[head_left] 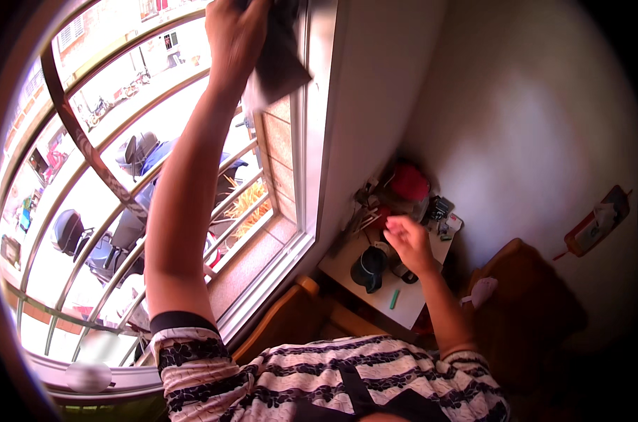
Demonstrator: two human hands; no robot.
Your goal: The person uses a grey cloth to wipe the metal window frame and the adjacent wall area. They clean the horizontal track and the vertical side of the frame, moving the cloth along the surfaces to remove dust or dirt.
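Observation:
High at the window, my left hand (236,42) grips a dark grey cloth (282,67), which hangs down blurred beside the window frame (320,105). The top of this hand is cut off by the picture's edge. My right hand (411,245) is raised over a small white table (407,309), with its fingers loosely curled together and nothing visible in them. Below it on the table are a dark cap-like item (369,269) and a green stick-shaped item (394,299).
Curved metal bars (87,148) cross the window, with parked scooters (115,243) outside. A wooden chair back (280,316) stands under the sill. A red item (407,183) and small clutter crowd the corner. A brown-covered seat (523,302) is at the right, below a wall-hung tissue holder (598,221).

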